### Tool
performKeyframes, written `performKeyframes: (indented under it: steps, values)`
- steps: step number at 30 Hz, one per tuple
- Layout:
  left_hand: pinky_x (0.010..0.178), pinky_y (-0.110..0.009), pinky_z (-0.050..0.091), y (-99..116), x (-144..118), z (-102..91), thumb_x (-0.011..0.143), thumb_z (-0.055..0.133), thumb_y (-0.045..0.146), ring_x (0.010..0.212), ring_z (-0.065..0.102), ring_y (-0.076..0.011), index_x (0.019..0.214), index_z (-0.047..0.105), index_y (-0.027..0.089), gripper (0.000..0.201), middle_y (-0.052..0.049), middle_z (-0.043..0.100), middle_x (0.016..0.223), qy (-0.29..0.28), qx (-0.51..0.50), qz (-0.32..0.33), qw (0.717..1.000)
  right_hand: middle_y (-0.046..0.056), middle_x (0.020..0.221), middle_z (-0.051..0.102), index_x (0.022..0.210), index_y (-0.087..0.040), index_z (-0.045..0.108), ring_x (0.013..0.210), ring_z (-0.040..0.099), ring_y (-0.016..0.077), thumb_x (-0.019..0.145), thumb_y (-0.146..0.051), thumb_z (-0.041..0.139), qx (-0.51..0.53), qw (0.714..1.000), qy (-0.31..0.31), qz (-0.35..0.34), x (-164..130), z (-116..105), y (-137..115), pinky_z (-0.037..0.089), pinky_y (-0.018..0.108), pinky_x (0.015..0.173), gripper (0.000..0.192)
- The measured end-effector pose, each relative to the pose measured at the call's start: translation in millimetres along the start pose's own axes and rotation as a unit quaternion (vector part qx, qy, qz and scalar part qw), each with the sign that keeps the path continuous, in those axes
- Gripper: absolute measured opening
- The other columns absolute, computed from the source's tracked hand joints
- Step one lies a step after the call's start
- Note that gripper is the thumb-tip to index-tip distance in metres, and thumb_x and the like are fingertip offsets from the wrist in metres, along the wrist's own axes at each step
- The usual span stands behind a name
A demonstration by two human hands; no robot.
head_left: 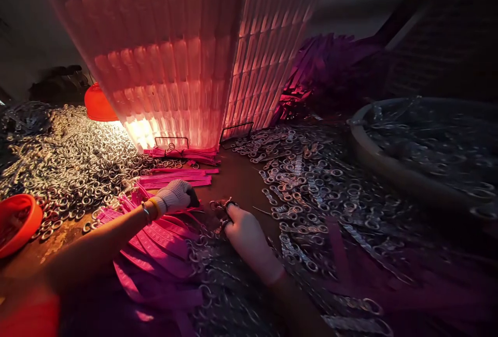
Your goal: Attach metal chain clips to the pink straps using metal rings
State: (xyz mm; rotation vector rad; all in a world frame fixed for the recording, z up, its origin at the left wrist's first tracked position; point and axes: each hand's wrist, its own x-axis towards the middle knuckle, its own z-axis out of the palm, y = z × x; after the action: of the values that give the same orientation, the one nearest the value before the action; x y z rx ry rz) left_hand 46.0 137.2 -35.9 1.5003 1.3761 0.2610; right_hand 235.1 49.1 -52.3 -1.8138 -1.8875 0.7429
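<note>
My left hand point(177, 197), in a pale knit glove with dark fingertips, reaches over a fan of pink straps point(155, 246). Its fingers are closed and point down and right; what lies in them is too dark to make out. To its right, my right hand point(251, 238), also gloved, is closed around a dark metal piece with ring ends point(221, 211). The two hands are a short gap apart. Just beyond my left hand lie flat pink straps point(179, 177). Ring-ended metal pieces point(202, 259) spread below the hands, partly in shadow.
Metal rings point(78, 160) are heaped at left under a red lamp point(100, 103), near an orange bowl point(19, 223). A ribbed translucent panel point(167, 67) stands ahead. Linked ring pieces point(311, 186) cover the right, beside a large round tub point(373, 145). Purple straps point(330, 67) pile behind.
</note>
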Motion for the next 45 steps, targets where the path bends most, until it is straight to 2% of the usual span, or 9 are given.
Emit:
performKeyframes:
  steps: [5,10,18,22,25,28,34,39,45]
  values:
    - [0.058,-0.025,0.037,0.4,8.1,15.8,0.056,0.069,0.007,0.061,0.049,-0.0173,0.041,0.051,0.018,0.026,0.001,0.037,0.045,0.053,0.116,0.037,0.991,0.006,0.082,0.070,0.093,-0.017,0.066,0.074,0.061,0.0179,0.078,-0.004,0.046,-0.069,0.997,-0.025,-0.001,-5.5,-1.0,-12.1,0.033,0.026,0.063,0.029]
    - [0.060,-0.024,0.040,-3.1,-10.5,1.8,0.063,0.066,0.013,0.065,0.053,-0.0157,0.060,0.067,0.017,0.005,-0.002,0.057,0.060,0.043,0.129,0.079,0.988,0.006,0.090,0.071,0.103,-0.019,0.067,0.087,0.062,0.0202,0.078,-0.005,0.046,-0.021,0.998,-0.021,-0.058,-8.2,-0.3,-12.4,0.040,0.026,0.074,0.035]
    - [0.037,-0.018,0.022,-24.0,-62.9,-15.3,0.076,0.067,0.050,0.039,0.034,-0.0058,0.084,0.059,0.018,0.034,0.007,0.047,0.052,-0.057,-0.168,-0.032,0.984,0.006,0.089,0.069,0.087,-0.017,0.064,0.081,0.060,0.0174,0.077,-0.003,0.045,-0.022,0.990,-0.070,-0.119,-0.7,5.7,-29.8,0.035,0.026,0.068,0.026]
    - [0.036,-0.017,0.022,-30.0,-66.0,-9.7,0.075,0.069,0.052,0.041,0.036,-0.0049,0.088,0.061,0.017,0.038,0.004,0.055,0.062,-0.055,-0.189,-0.032,0.980,0.006,0.090,0.069,0.086,-0.017,0.063,0.080,0.060,0.0173,0.077,-0.003,0.045,-0.113,0.981,-0.083,-0.131,3.4,8.1,-41.2,0.033,0.028,0.067,0.024]
    - [0.037,-0.019,0.021,-32.9,-66.1,-6.8,0.080,0.064,0.055,0.038,0.032,-0.0058,0.083,0.062,0.017,0.038,0.006,0.046,0.052,-0.052,-0.160,-0.024,0.985,0.008,0.094,0.069,0.090,-0.016,0.065,0.083,0.061,0.0182,0.078,-0.003,0.046,-0.157,0.973,-0.093,-0.143,5.2,9.0,-48.1,0.034,0.028,0.068,0.026]
    - [0.039,-0.021,0.022,-38.0,-66.7,-2.5,0.085,0.057,0.050,0.040,0.033,-0.0075,0.075,0.061,0.017,0.035,0.005,0.044,0.050,-0.026,-0.093,0.000,0.995,0.009,0.095,0.069,0.092,-0.016,0.065,0.084,0.062,0.0193,0.079,-0.003,0.046,-0.183,0.967,-0.098,-0.148,5.4,11.9,-52.9,0.035,0.029,0.068,0.026]
    - [0.065,-0.024,0.040,-52.5,-66.7,11.3,0.078,0.058,0.018,0.070,0.055,-0.0158,0.082,0.071,0.016,0.014,-0.004,0.069,0.078,0.048,0.065,0.146,0.986,0.010,0.094,0.069,0.093,-0.015,0.065,0.083,0.063,0.0199,0.081,-0.005,0.047,-0.185,0.972,-0.091,-0.112,4.2,18.0,-55.9,0.037,0.029,0.069,0.024]
    - [0.058,-0.022,0.037,-49.0,-65.7,8.9,0.082,0.056,0.028,0.062,0.049,-0.0130,0.085,0.074,0.013,0.023,-0.004,0.066,0.075,-0.011,-0.051,0.079,0.996,0.011,0.104,0.070,0.105,-0.015,0.061,0.093,0.066,0.0205,0.081,-0.006,0.048,-0.189,0.963,-0.154,-0.116,8.3,12.6,-54.7,0.041,0.026,0.074,0.028]
    - [0.054,-0.022,0.033,-50.7,-63.4,8.8,0.079,0.058,0.029,0.058,0.044,-0.0109,0.079,0.070,0.011,0.022,-0.003,0.060,0.068,-0.013,-0.085,0.052,0.995,0.014,0.088,0.073,0.104,-0.013,0.060,0.083,0.070,0.0275,0.082,-0.010,0.050,-0.237,0.946,-0.182,-0.123,15.2,16.0,-60.5,0.044,0.031,0.065,0.025]
